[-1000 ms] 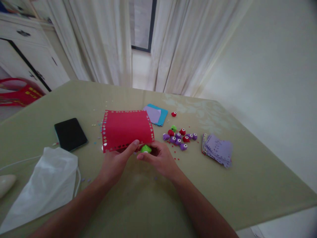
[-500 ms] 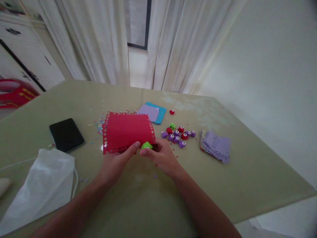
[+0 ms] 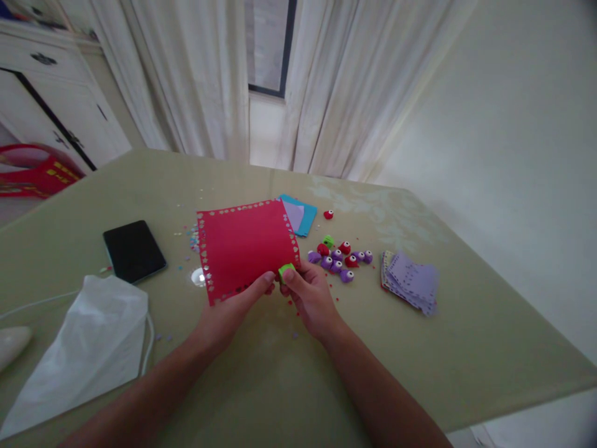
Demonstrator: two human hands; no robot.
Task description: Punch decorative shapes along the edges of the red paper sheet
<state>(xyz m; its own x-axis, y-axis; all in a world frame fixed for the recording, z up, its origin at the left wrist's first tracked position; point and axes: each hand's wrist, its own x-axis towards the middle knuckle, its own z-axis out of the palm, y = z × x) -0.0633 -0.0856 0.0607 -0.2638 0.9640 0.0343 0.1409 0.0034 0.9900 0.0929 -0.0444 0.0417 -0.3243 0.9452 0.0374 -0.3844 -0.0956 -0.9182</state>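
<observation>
A red paper sheet [image 3: 247, 249] with small cut-out shapes along its edges is held up above the table. My left hand [image 3: 233, 311] grips its lower edge, thumb on top. My right hand [image 3: 310, 295] is closed on a small green punch [image 3: 286, 271] at the sheet's lower right corner. Several purple punches [image 3: 336, 265] with eye shapes lie just right of my right hand, along with red ones [image 3: 351, 261] and another green one [image 3: 328, 241].
A stack of purple punched papers [image 3: 413, 280] lies at the right. Blue paper [image 3: 305, 218] is behind the red sheet. A black phone [image 3: 134, 251], a white mask-like bag [image 3: 97, 336] and a white mouse [image 3: 13, 345] are at the left. Paper bits are scattered about.
The red sheet has turned slightly, its left side now lower. The green punch is turned in my right hand. The whole view has shifted a little.
</observation>
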